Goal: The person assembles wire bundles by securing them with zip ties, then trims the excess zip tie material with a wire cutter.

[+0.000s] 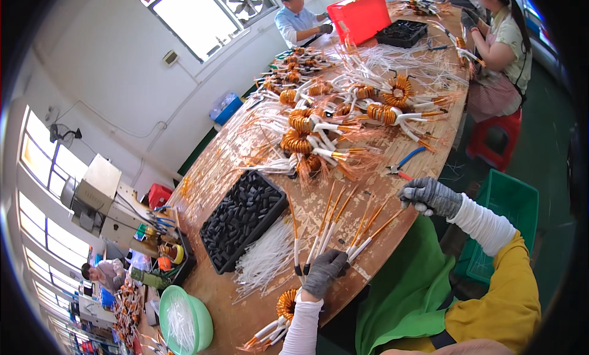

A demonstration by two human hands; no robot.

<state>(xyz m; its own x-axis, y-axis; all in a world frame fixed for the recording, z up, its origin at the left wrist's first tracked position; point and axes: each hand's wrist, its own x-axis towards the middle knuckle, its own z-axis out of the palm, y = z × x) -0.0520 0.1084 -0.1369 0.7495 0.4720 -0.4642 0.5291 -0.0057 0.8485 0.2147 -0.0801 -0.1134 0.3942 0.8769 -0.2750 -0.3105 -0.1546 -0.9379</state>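
Note:
My left hand (325,273), in a grey glove, is closed around a bundle of coil leads (324,237) at the table's near edge. White sleeves cover the lower parts of these leads, and their bare copper ends fan upward. Beside my left wrist lies an orange copper-wound ring coil (286,304) with white-sleeved leads; whether it joins the held bundle is hidden. My right hand (432,196), also gloved, is closed near the tip of the rightmost lead. What its fingers hold, if anything, cannot be made out.
Cutting pliers (402,163) lie beyond my right hand. A black tray (270,223) of short black sleeves stands left of centre, beside cut white tubes (265,257). Finished-looking coils (300,140) are heaped farther back. A green basin (199,321) and green crate (521,201) flank me. Two people sit across the table.

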